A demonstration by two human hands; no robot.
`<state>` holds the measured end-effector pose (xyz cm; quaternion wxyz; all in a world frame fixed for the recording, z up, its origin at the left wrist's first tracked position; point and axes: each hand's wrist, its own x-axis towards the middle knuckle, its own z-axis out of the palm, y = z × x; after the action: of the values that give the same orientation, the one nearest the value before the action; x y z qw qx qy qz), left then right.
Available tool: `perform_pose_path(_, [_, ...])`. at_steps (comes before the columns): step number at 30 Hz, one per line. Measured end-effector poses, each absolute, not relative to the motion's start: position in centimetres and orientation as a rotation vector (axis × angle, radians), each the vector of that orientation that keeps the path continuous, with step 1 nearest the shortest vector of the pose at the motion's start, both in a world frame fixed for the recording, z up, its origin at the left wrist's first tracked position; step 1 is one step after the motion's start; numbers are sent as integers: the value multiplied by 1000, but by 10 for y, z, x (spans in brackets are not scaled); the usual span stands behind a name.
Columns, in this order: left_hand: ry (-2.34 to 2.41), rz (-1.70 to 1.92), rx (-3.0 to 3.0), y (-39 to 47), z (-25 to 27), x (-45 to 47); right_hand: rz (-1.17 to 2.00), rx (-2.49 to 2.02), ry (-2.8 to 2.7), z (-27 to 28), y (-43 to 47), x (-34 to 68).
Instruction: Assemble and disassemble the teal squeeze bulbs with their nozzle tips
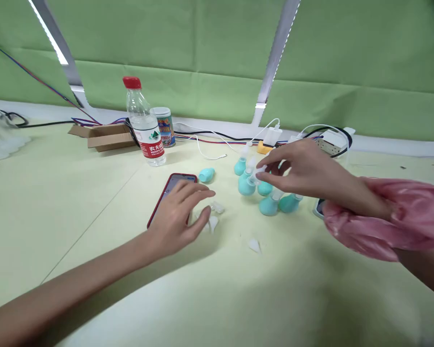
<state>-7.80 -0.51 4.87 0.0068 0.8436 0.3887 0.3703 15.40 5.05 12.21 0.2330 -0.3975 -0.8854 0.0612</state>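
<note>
While my left hand hovers loosely spread and empty over the phone, my right hand curls, nearly closed, above the teal bulbs, at a clear nozzle; gripped or not, I can't tell. I judge nozzle-handling underway; next needs a light pinch.

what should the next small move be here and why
Probably the left hand should reach for the lone teal bulb: it looks empty-handed, and that bulb lies on its side just beyond its fingers with no pale tip visible, near loose white pieces. The right hand seems occupied at the grouped bulbs, several of which show pale tips.
</note>
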Motion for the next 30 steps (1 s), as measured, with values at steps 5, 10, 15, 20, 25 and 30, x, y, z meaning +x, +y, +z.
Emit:
perform_pose_path(5, [1630,592,2852,33,67,-81,57,-1193,-2593,107,75,150])
perform_pose_path(10, [1583,261,2905,56,72,-77,-31,-1280,-2581,100,80,150])
perform_pose_path(15, [1205,173,2946,50,61,-66,-433,-1252,-2432,96,59,149])
perform_pose_path(20, [1117,142,2897,50,45,-63,-396,-897,-2511,87,20,150])
perform_pose_path(25, [1125,175,2870,51,44,-61,119,-1017,-2761,62,-4,146])
perform_pose_path(30, [1094,128,2863,43,48,-55,205,-1080,-2842,34,-7,136])
